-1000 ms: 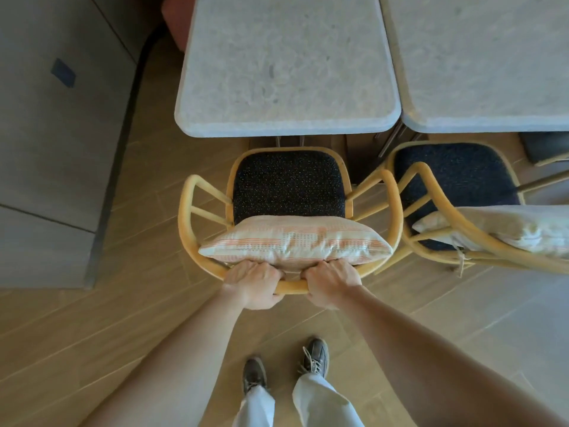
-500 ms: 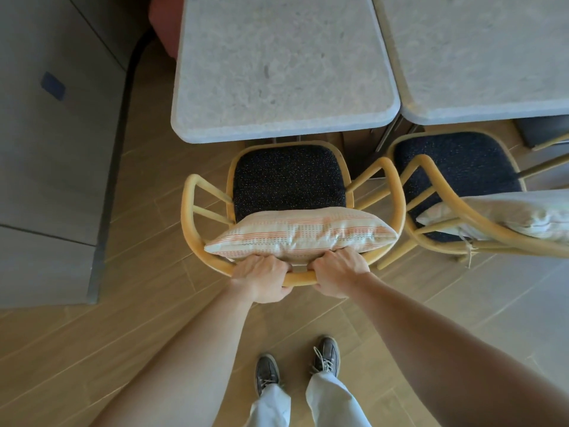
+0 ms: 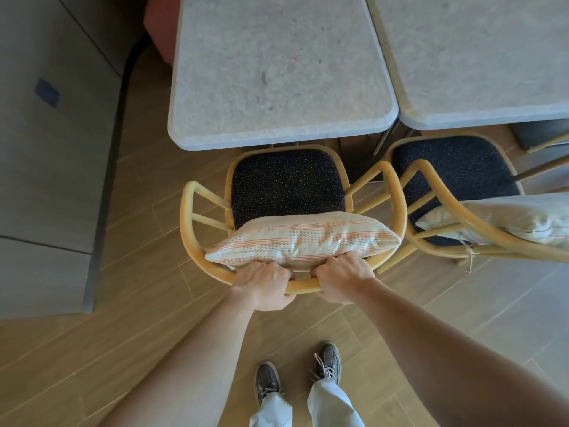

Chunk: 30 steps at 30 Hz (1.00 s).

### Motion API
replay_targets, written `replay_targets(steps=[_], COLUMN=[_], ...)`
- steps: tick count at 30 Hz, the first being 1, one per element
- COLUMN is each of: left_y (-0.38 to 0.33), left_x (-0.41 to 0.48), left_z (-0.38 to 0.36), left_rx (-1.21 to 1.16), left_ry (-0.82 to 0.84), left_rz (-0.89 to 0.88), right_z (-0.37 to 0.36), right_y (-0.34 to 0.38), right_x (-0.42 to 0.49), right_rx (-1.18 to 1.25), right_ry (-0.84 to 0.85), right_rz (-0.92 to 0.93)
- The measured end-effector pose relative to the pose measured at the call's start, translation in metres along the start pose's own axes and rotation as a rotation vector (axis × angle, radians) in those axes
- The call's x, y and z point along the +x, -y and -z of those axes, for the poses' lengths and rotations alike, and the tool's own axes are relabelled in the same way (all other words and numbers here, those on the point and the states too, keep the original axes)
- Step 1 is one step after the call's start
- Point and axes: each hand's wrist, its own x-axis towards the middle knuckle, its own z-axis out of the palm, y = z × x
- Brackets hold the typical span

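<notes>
At the bottom centre of the frame two dark shoes (image 3: 267,382) are seen on the wooden floor (image 3: 92,349), with pale trouser legs above them. Two bare forearms are stretched upward from the lower corners toward the middle of the frame.

The curved back rail of a yellow cane chair (image 3: 187,229) is gripped by both hands just below the centre. The left hand (image 3: 264,285) is closed round the rail, with fingers curled over the top and the thumb beneath. The right hand (image 3: 341,278) is wrapped round the same rail just beside it, and a short piece of rail is left bare between the two.

A striped cushion (image 3: 301,241) is propped against the inside of the back rail, touching the knuckles of both hands. Beyond it the dark speckled seat (image 3: 286,183) is shown, its far edge lying just under the near edge of a pale stone bench (image 3: 277,72) in the upper centre.

To the right a second chair (image 3: 455,167) of the same kind is placed close alongside, and a pale cushion (image 3: 508,217) is carried on it. A second bench (image 3: 477,57) is set above it in the upper right, just beside the first. Grey wall panels (image 3: 46,149) are seen along the left edge.
</notes>
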Motion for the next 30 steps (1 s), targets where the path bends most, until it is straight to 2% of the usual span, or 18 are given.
replay_targets(steps=[7, 10, 12, 13, 16, 18, 20, 25, 28, 30], left_y=[0.001, -0.002, -0.011, -0.017, -0.037, -0.056, -0.083, -0.179, -0.229, -0.257], left_x=[-0.003, -0.017, -0.033, -0.042, -0.065, -0.074, -0.074, -0.045, -0.012, 0.012], left_z=[0.000, 0.004, 0.011, 0.020, 0.058, 0.088, 0.115, 0.170, 0.187, 0.192], left_rx=[-0.086, -0.291, -0.599, -0.784, -1.271, -1.394, -1.419, -1.362, -1.306, -1.289], left_ry=[-0.045, -0.083, -0.228, -0.348, -0.774, -0.923, -0.919, -0.847, -0.840, -0.860], left_rz=[0.057, 0.092, 0.116, 0.122, 0.100, 0.045, -0.014, -0.209, -0.256, -0.260], right_z=[0.006, 0.009, 0.017, 0.026, 0.060, 0.083, 0.098, 0.109, 0.099, 0.092], right_y=[0.003, 0.009, 0.021, 0.025, 0.022, 0.007, -0.014, -0.083, -0.139, -0.176], right_x=[-0.007, -0.021, -0.043, -0.059, -0.122, -0.167, -0.211, -0.305, -0.347, -0.368], right_rx=[-0.036, 0.095, 0.463, 0.718, 1.464, 1.852, 2.085, 2.066, 2.050, 2.007], right_ry=[-0.061, -0.097, -0.189, -0.295, -0.742, -0.957, -1.072, -1.258, -1.358, -1.363], right_rz=[-0.034, -0.107, -0.158, -0.185, -0.308, -0.367, -0.341, -0.336, -0.364, -0.376])
